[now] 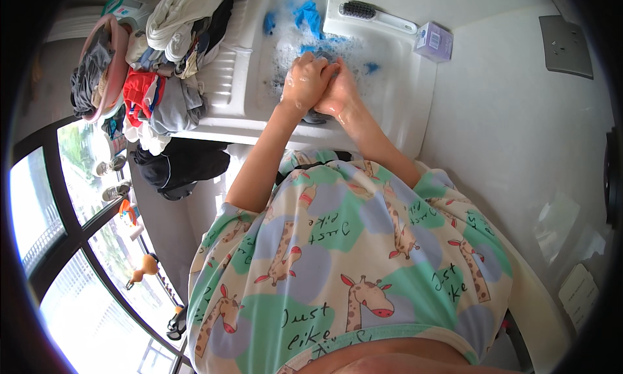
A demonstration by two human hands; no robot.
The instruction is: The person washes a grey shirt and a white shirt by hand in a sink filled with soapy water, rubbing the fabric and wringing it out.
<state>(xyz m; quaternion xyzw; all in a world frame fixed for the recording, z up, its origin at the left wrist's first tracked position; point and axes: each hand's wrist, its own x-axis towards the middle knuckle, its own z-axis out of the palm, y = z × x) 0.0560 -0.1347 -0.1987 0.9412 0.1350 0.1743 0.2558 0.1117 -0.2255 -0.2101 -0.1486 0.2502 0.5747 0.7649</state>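
Both my hands meet over a white laundry sink of soapy water. My left hand, wet with suds, curls over a dark grey cloth. Against it presses my right hand, palm turned partly up, gripping the same cloth. Bits of the grey cloth show above and below the hands; the rest is hidden by them. Beyond the fingers, a blue cloth floats partly under the foam, with other blue patches around it.
Left of the basin is a ribbed washboard, with a clothes pile beside it. A pink basket holds more clothes. On the far right ledge lie a scrub brush and a purple box. A black bag hangs below the clothes.
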